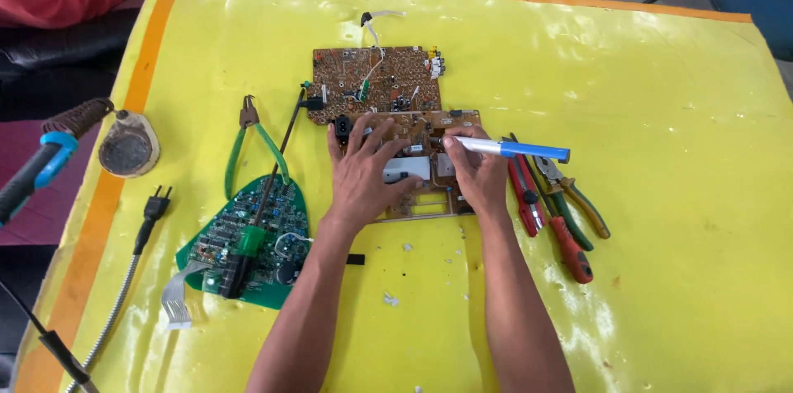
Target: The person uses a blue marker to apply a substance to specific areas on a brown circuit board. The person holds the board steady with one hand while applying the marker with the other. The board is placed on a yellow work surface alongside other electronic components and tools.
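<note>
My left hand (360, 176) lies flat with fingers spread on a brown circuit board (420, 201) near the table's middle, pressing it down. My right hand (477, 174) grips a blue and white pen-shaped tool (505, 147), held level, its tip pointing left over the same board. A second brown circuit board (388, 79) with white wires lies just beyond, touching the first. A white block on the nearer board sits between my two hands.
Left of my arm lies a green circuit board (268, 219) with a long screwdriver (263, 213) across it and green-handled pliers (248, 145). Red and green pliers (555, 211) lie to the right. A soldering iron (41, 163), its stand (128, 149) and a plug (154, 209) sit at the left edge.
</note>
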